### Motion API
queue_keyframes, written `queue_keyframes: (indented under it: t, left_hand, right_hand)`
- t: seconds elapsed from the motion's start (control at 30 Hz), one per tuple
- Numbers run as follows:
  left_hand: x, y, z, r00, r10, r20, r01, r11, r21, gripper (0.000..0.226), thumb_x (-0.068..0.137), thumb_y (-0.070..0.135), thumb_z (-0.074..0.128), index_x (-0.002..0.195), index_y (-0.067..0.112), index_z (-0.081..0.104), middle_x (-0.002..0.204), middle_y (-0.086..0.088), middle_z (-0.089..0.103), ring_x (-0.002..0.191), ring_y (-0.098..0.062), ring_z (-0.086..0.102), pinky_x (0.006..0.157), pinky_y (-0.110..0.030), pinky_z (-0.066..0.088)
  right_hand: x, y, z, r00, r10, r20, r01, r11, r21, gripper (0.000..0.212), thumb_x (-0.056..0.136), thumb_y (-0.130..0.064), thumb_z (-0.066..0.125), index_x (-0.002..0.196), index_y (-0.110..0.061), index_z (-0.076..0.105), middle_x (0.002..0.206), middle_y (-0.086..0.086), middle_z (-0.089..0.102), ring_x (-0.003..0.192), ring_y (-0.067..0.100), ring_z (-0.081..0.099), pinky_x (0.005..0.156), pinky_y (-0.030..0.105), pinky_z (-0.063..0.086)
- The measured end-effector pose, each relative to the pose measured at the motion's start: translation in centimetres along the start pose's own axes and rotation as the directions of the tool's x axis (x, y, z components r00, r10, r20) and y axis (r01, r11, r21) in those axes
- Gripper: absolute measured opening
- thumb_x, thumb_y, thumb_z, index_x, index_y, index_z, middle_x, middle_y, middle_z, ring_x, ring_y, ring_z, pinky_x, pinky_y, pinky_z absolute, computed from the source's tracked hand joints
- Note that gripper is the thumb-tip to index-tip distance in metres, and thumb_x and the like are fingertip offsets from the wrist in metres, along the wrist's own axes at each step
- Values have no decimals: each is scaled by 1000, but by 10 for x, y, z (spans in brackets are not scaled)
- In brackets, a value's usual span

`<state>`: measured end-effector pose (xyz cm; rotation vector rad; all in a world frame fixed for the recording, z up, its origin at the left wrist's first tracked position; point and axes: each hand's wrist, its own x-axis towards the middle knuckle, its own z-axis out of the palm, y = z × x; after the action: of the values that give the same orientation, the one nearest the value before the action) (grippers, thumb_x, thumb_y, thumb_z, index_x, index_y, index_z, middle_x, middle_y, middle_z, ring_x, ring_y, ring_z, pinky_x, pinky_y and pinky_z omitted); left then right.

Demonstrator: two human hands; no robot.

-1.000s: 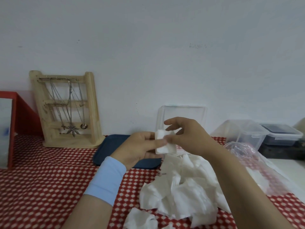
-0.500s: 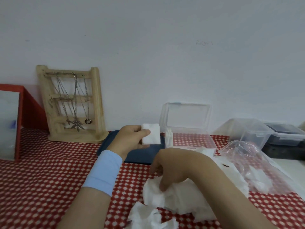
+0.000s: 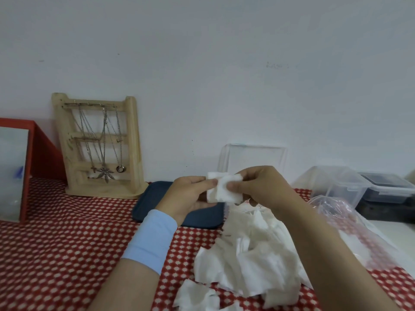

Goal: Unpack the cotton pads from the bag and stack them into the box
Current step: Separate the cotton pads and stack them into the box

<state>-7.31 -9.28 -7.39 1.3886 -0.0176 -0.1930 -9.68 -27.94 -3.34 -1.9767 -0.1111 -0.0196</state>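
Observation:
Both hands meet above the table's middle. My left hand holds a small stack of white square cotton pads, and my right hand pinches a pad against that stack with thumb and fingers. Below them a loose heap of cotton pads lies on the red dotted cloth. The clear plastic bag lies crumpled to the right. Behind my hands stands the clear box, its open lid upright against the wall; the box's base is hidden by my hands.
A dark blue tray lies under my left hand. A wooden necklace stand is at the back left, a red framed mirror at the far left. Clear lidded containers and a dark one sit at the back right.
My right hand has risen from the heap with another pad and brought it to the stack in my left hand, which has shifted slightly right.

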Motion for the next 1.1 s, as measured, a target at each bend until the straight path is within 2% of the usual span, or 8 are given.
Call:
queue_keyframes:
  t: [0.13, 0.3, 0.5, 0.6, 0.7, 0.83, 0.97, 1.1]
  left_hand:
    - [-2, -1, 6, 999, -20, 38, 21, 999, -40, 20, 93, 16, 71, 107, 2, 74, 102, -14, 78, 90, -22, 77, 72, -30, 62]
    - [-2, 0, 7, 996, -56, 71, 62, 994, -93, 25, 97, 17, 65, 114, 0, 72, 111, -19, 76, 105, -30, 74, 78, -34, 64]
    - [-5, 2, 10, 991, -57, 120, 69, 992, -102, 30, 101, 21, 60, 118, -1, 69, 109, -20, 76, 98, -28, 75, 75, -32, 64]
    - [-6, 4, 14, 988, -65, 140, 86, 986, -146, 39, 100, 33, 58, 120, 1, 67, 105, -18, 77, 96, -27, 76, 75, -34, 65]
    - [-8, 5, 11, 973, -32, 227, 44, 998, -49, 41, 86, 29, 70, 118, 4, 70, 112, -13, 77, 102, -22, 75, 79, -29, 63]
    - [-8, 5, 4, 970, -18, 240, -2, 997, 81, 34, 89, -4, 69, 121, 5, 67, 112, -10, 77, 102, -21, 75, 75, -25, 61]
    - [-9, 7, 2, 974, -53, 221, 31, 995, 98, 31, 91, 12, 70, 121, 5, 67, 111, -12, 77, 101, -22, 76, 75, -28, 62]
    - [-3, 4, -7, 998, -34, 53, 32, 999, 36, 26, 98, 26, 65, 113, 5, 70, 109, -15, 77, 96, -24, 77, 71, -31, 62]
  right_hand:
    - [2, 2, 1, 1000, -4, -25, 7, 995, 97, 11, 83, -12, 81, 88, -5, 75, 58, 1, 70, 47, 9, 61, 45, 20, 42]
    - [4, 1, 3, 998, -21, -55, 28, 991, 134, 8, 80, -10, 83, 82, -9, 75, 64, 2, 73, 50, 11, 64, 49, 24, 45]
    - [6, 3, 7, 994, -1, -113, 4, 1000, 21, 13, 77, -17, 86, 80, -13, 75, 67, -1, 73, 53, 9, 64, 54, 24, 53]
    - [9, 5, 9, 987, 4, -164, -21, 994, -103, 25, 74, -24, 88, 92, -18, 72, 83, -2, 71, 66, 10, 65, 62, 29, 57]
    - [9, 6, 5, 990, 22, -138, -30, 998, -58, 45, 77, -32, 87, 114, -25, 63, 100, -5, 65, 84, 10, 65, 64, 25, 51]
    - [6, 5, 0, 996, 83, -20, -80, 989, 123, 19, 86, -29, 78, 101, -17, 76, 82, -5, 76, 61, 5, 66, 59, 22, 50]
    - [7, 7, 7, 999, 30, -32, -27, 994, 102, 15, 84, -22, 81, 96, -13, 76, 68, -6, 71, 50, 5, 59, 50, 18, 47]
    - [6, 5, 17, 991, -76, -109, 52, 977, -206, 29, 85, -39, 78, 106, -25, 66, 93, -9, 69, 77, 10, 66, 68, 26, 52]
